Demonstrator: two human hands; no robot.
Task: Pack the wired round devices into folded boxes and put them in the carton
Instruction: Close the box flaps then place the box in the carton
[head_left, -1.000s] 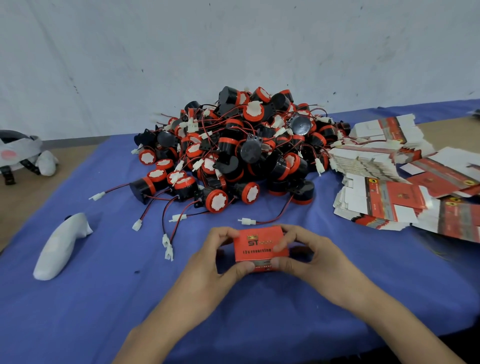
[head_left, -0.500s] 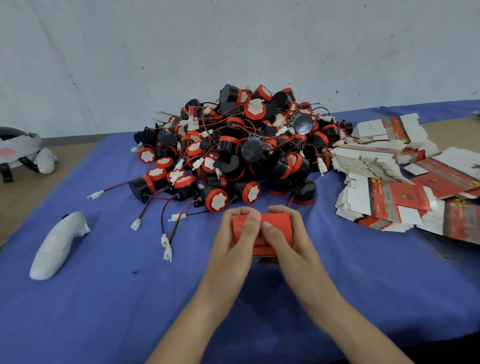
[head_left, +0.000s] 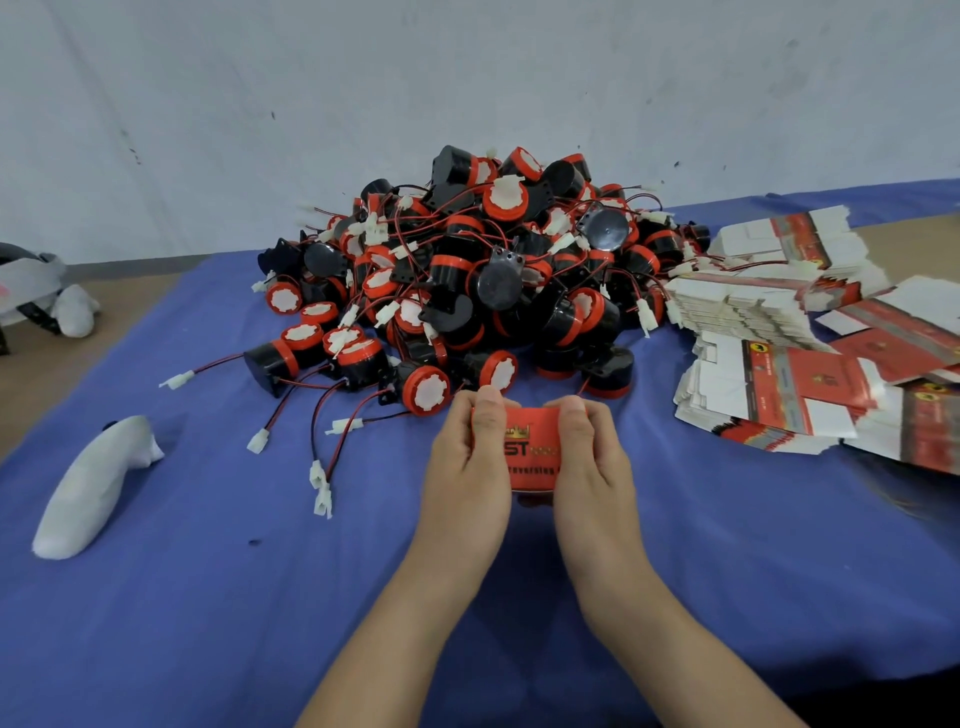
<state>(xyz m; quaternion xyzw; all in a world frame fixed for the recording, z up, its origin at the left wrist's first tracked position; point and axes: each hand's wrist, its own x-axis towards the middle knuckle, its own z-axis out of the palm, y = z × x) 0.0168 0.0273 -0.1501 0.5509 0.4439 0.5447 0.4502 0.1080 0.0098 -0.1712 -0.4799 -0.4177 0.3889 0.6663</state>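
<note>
We've got both hands on the red folded box (head_left: 530, 452), low at the middle of the blue-covered bench (head_left: 208, 597); whether it rests on the cloth we cannot tell. Our left hand (head_left: 470, 462) curls round its left side, thumb laid over the printed top. Our right hand (head_left: 592, 457) mirrors it on the right side, so each grip is pinching the box. Just beyond the fingertips sits the pile of black-and-red wired round devices (head_left: 467, 270), with wires and white plugs trailing toward us. Stacks of flat unfolded boxes (head_left: 779, 384) lie to the right, and a white controller (head_left: 93, 483) lies well off to the left.
</note>
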